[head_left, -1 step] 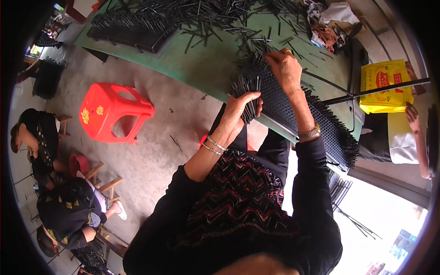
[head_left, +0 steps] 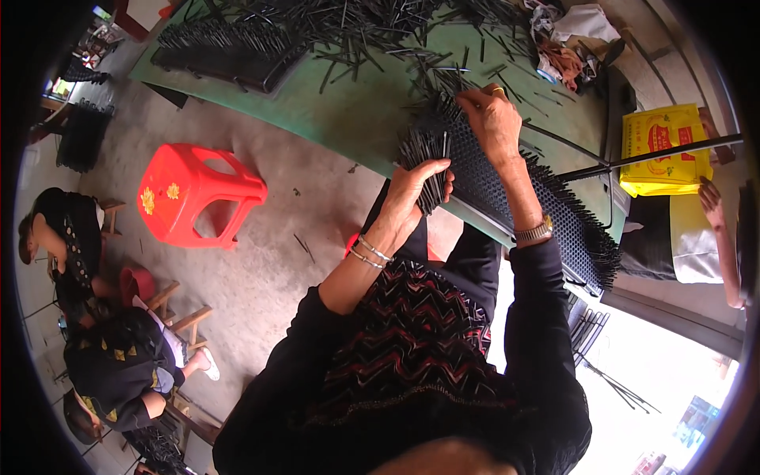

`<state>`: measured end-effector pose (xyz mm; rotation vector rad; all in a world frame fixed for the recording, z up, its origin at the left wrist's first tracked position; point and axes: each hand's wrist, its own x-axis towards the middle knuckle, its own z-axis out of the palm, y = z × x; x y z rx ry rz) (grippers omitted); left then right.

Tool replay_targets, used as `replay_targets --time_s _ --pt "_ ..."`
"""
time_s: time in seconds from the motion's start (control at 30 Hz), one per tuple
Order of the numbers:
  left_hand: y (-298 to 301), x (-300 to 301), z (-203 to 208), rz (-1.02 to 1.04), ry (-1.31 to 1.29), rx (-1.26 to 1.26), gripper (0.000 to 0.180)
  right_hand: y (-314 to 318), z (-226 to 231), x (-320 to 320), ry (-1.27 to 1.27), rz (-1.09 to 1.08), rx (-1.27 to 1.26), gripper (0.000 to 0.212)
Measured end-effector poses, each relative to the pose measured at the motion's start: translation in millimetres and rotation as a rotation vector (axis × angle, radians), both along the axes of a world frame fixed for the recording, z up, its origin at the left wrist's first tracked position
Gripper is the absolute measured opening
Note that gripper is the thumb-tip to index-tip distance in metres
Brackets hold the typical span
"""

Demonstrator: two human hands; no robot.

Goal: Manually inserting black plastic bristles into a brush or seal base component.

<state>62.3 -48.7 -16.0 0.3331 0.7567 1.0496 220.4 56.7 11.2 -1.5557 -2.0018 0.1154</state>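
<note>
Hardly anything has moved in the head view: only the yellow bag [head_left: 679,150] shifts slightly leftward. The left hand [head_left: 410,187] wraps a bundle of dark rods [head_left: 425,149] beside the dark honeycomb rack [head_left: 481,176]. The right hand [head_left: 495,125] reaches over the rack's far end; its grip I cannot tell. The rods look light, stiff, slippery; best held round the bundle's middle.

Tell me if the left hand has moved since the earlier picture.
No, the left hand shows no visible shift any way against the green table.
</note>
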Motion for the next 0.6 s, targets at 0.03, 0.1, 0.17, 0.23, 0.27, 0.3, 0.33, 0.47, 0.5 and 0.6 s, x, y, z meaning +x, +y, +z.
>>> replay_targets --time_s 0.03,0.1,0.17,0.23,0.27,0.3,0.33,0.47,0.5,0.6 --pt "0.0 -0.4 0.5 0.007 0.007 -0.018 0.015 -2.1 -1.0 -0.2 -0.059 0.020 0.073 0.017" --pt "-0.3 0.0 1.8 0.015 0.013 -0.035 0.015 -7.3 -3.7 0.3 -0.120 0.040 0.147 0.018" --pt "-0.9 1.6 3.2 0.007 0.014 -0.036 0.016 -13.9 -6.8 2.5 -0.175 0.050 0.276 0.020" --pt "-1.8 -1.0 5.2 0.000 0.009 -0.012 0.017 -29.3 8.0 -6.2 0.105 0.062 0.121 0.022" --pt "-2.4 -1.5 6.4 -0.015 0.004 0.012 0.017 -37.4 13.5 -8.6 0.381 0.065 -0.039 0.026" --pt "-3.2 0.8 9.0 -0.020 0.000 0.012 0.017 -43.9 13.9 -2.8 0.631 0.148 -0.161 0.030" --pt "-3.9 0.5 10.4 -0.028 0.006 0.017 0.018 -50.1 20.4 -0.6 0.632 0.152 -0.165 0.030" --pt "-1.7 3.2 11.2 -0.046 -0.049 0.023 0.021 -67.3 42.1 7.3 0.618 0.267 -0.684 0.021" --pt "-1.8 4.0 12.3 -0.048 -0.048 0.022 0.021 -68.0 42.8 9.4 0.686 0.252 -0.708 0.019" --pt "-2.3 5.1 17.3 -0.055 -0.017 0.004 0.020 -66.0 37.6 17.6 0.789 0.217 -0.766 0.020"
